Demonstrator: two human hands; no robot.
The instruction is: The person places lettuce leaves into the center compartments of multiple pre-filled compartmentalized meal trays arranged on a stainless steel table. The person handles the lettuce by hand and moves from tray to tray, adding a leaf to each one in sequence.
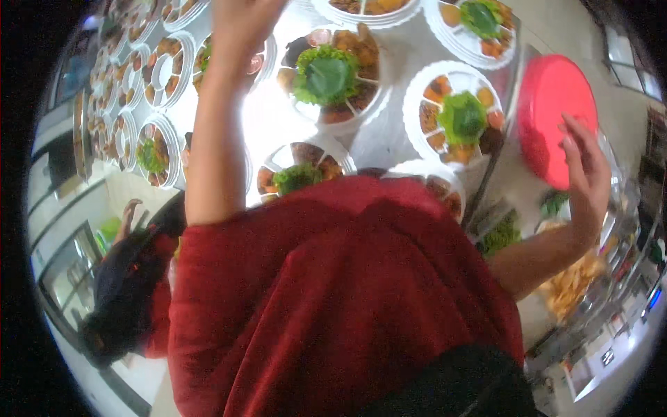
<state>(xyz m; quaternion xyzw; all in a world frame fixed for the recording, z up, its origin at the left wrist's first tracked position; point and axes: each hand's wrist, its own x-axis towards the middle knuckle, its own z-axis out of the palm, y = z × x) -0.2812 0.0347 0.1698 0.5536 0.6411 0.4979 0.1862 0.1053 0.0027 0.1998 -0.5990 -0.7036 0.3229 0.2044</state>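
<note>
My right hand [585,174] grips the lower edge of a round red lid [552,111], held tilted at the right above the table edge. My left arm reaches far up the picture. My left hand [242,24] hovers over the white divided plates near the top, its fingers cut off by the frame, so I cannot see whether it holds anything. A plate with a green leaf in its middle [332,75] lies just right of that hand. My red shirt [333,292] fills the lower middle and hides the table's near edge.
Several white divided plates of food with green leaves [460,117] cover a shiny metal table [389,132]. Yellow fried pieces [571,283] and leafy greens [501,235] sit under my right arm. Another person [128,278] is at the lower left.
</note>
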